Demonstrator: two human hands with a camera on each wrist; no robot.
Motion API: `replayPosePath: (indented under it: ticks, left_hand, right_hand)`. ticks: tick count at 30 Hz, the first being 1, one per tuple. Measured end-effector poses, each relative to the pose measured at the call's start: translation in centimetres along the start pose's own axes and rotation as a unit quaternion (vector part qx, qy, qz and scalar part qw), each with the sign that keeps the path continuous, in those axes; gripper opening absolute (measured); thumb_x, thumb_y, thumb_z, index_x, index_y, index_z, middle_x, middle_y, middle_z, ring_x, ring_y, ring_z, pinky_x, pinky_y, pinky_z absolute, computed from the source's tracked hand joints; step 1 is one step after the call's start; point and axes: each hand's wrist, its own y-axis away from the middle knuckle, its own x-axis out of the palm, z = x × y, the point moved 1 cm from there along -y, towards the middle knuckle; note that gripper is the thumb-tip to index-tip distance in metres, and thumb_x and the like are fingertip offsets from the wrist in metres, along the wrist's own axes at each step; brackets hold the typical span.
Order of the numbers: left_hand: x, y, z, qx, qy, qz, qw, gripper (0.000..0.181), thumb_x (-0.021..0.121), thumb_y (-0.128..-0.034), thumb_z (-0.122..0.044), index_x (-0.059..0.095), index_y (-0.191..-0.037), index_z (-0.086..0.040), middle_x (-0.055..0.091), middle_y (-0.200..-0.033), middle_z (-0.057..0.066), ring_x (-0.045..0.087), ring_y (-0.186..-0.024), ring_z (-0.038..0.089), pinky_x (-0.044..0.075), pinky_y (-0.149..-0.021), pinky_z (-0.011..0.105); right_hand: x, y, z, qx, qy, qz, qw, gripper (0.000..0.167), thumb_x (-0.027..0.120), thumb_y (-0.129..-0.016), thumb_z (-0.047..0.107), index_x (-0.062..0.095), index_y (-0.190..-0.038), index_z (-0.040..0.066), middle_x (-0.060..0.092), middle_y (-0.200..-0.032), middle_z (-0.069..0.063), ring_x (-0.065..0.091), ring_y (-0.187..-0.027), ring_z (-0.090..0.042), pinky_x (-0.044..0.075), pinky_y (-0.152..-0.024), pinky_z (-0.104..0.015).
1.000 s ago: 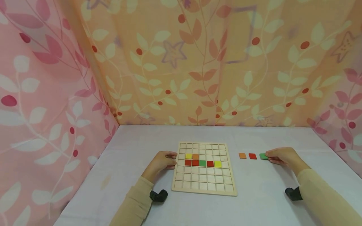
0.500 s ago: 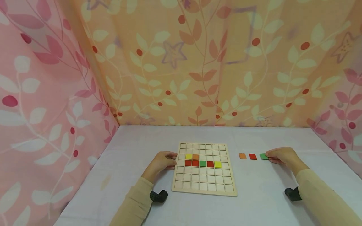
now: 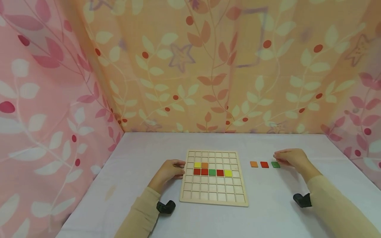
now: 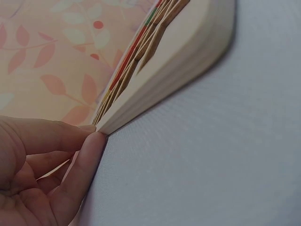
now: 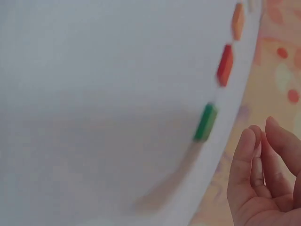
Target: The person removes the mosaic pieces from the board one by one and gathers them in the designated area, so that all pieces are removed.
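A wooden grid board (image 3: 213,196) lies flat on the table. Seven-wide rows of squares cover it, and red, green, yellow and orange square tiles fill some of them. At its left edge my left hand (image 3: 167,172) grips the rim with thumb and fingertips, as the left wrist view shows at the board's edge (image 4: 164,84). To the right of the board, an orange tile (image 3: 254,164), a red tile (image 3: 264,164) and a green tile (image 3: 275,164) form a row. My right hand (image 3: 293,158) hovers just above and right of the green tile, holding nothing, its fingers loosely bent.
A white cloth covers the table (image 3: 143,145). Patterned curtains (image 3: 184,82) stand behind it and at both sides. Black wrist-worn devices (image 3: 166,207) show at each cuff.
My right hand has let go of the green tile and lifted slightly off it. The green tile stays in its row. The left hand keeps its place at the board.
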Motion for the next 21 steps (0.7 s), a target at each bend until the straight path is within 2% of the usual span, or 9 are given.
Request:
replayPosePath:
  ticks: [2,5,15,21]
  left_hand:
    - [-0.1,0.0,0.0,0.001,-0.001,-0.001,1.0000,0.040,0.068,-0.0834,0.007,0.065,-0.123,0.003,0.065,-0.108,0.013,0.064,-0.076,0.012,0.062,-0.067,0.027]
    - [0.0,0.1,0.0,-0.003,-0.005,-0.003,1.0000,0.041,0.069,-0.0835,0.007,0.065,-0.124,0.002,0.065,-0.110,0.013,0.064,-0.076,0.012,0.062,-0.067,0.027]
    - [0.2,-0.2,0.0,-0.004,0.000,-0.005,1.0000,0.041,0.070,-0.0827,0.007,0.066,-0.123,0.001,0.065,-0.109,0.013,0.064,-0.077,0.012,0.062,-0.067,0.027]
    - [0.0,0.3,-0.2,-0.004,-0.007,-0.009,0.9999,0.042,0.071,-0.0828,0.007,0.065,-0.124,0.002,0.065,-0.110,0.014,0.065,-0.080,0.013,0.063,-0.068,0.029]
  right_hand:
    - [1.1,0.4,1.0,-0.021,-0.005,0.009,0.9997,0.049,0.069,-0.094,0.022,0.058,-0.129,-0.012,0.072,-0.079,0.009,0.070,-0.072,-0.005,0.060,-0.072,-0.020]
    - [3.0,0.9,2.0,-0.039,-0.014,0.019,0.9990,0.051,0.068,-0.095,0.017,0.053,-0.132,-0.015,0.074,-0.081,0.007,0.071,-0.073,-0.006,0.061,-0.074,-0.023]
    - [8.4,1.4,4.3,-0.071,-0.022,0.038,0.9965,0.043,0.067,-0.095,0.013,0.059,-0.127,-0.014,0.075,-0.082,0.001,0.071,-0.072,-0.007,0.062,-0.076,-0.027]
    - [11.0,1.6,5.2,-0.097,-0.047,0.072,0.9916,0.040,0.067,-0.093,0.006,0.059,-0.123,-0.019,0.075,-0.081,-0.001,0.071,-0.070,-0.006,0.063,-0.072,-0.027]
